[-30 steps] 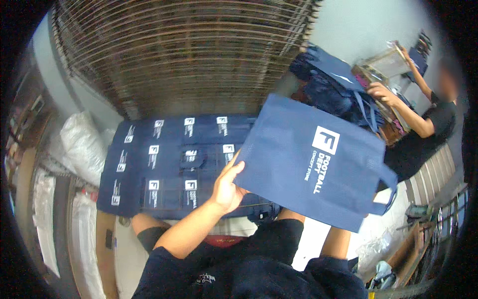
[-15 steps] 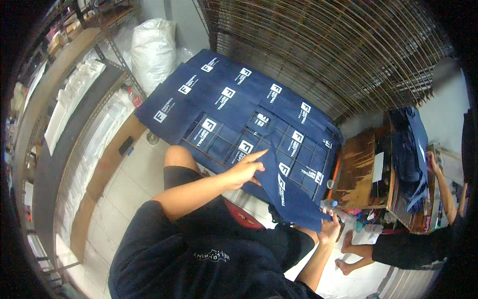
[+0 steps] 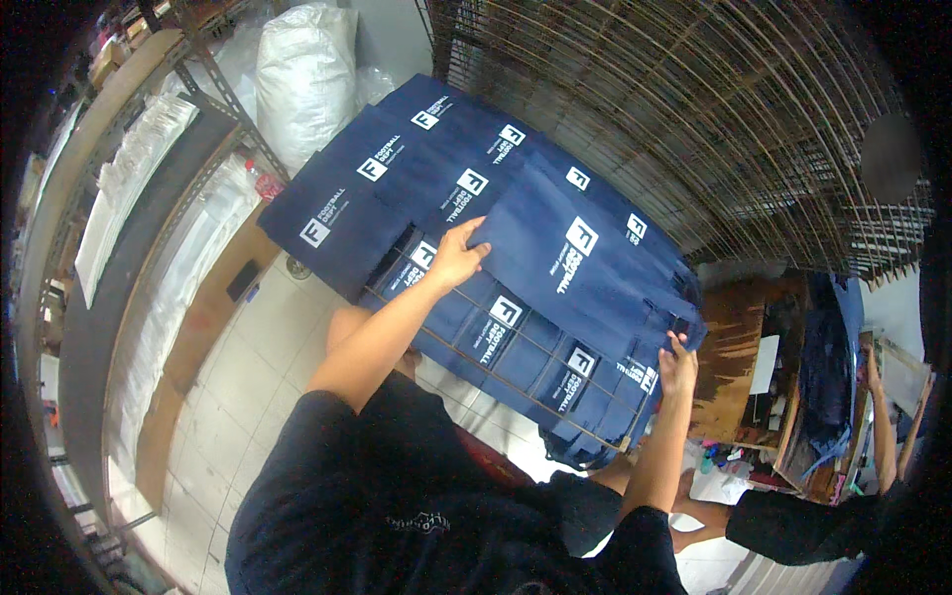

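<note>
A navy fabric panel (image 3: pixel 540 233) with a white print stretches between my two hands over the wire rack (image 3: pixel 526 405). My left hand (image 3: pixel 461 256) pinches its near left corner between thumb and fingers. At the right end, my right hand (image 3: pixel 678 365) grips the panel's other near corner. Under and around it lie more printed navy panels (image 3: pixel 342 188), overlapping across the far and left parts of the rack. Bare wires show along the near side, with further navy panels visible beneath them.
Tall stacked wire racks (image 3: pixel 635 89) stand behind. On the left are shelves (image 3: pixel 159 327) with plastic-wrapped stacks, and a white sack (image 3: pixel 305 84) beyond. At right, a person's arm (image 3: pixel 881 426) reaches by hanging navy fabric (image 3: pixel 828 367) near a wooden cabinet (image 3: pixel 729 327).
Both hands have moved up and away from me, spreading the panel from a slanting hang to nearly flat over the rack. The view has shifted slightly.
</note>
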Motion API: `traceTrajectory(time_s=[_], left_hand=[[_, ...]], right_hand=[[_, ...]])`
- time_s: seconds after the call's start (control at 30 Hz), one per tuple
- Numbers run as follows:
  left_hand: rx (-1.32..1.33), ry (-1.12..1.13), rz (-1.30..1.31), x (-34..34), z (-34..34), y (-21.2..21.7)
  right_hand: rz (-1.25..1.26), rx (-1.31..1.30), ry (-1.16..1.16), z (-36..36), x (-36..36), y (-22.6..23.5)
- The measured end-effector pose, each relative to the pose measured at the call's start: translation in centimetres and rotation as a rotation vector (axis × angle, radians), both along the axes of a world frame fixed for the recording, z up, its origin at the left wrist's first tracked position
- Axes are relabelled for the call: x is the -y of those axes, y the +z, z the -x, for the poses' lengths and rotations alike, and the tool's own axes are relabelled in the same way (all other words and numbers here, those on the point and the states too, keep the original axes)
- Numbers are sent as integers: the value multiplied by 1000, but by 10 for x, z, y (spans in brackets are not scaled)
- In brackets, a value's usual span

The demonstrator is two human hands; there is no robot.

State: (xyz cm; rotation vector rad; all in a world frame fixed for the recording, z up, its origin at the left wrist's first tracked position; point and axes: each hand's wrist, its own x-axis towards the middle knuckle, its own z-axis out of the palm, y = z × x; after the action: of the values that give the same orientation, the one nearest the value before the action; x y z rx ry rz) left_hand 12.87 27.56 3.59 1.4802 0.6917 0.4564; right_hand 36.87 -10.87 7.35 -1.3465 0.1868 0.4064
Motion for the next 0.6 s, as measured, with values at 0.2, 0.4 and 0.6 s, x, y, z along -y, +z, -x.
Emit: traceTrajectory(time_s=[0.2, 0.4, 0.6], left_hand=[[-396, 174, -301, -33, -32, -70], [-390, 248, -518, -37, -31, -99], [-458, 246, -528, -41, -32, -104]], right_hand=[[153, -73, -54, -16, -61, -84], [229, -57, -77, -6, -68, -98], [197, -11, -29, -2, -72, -89]])
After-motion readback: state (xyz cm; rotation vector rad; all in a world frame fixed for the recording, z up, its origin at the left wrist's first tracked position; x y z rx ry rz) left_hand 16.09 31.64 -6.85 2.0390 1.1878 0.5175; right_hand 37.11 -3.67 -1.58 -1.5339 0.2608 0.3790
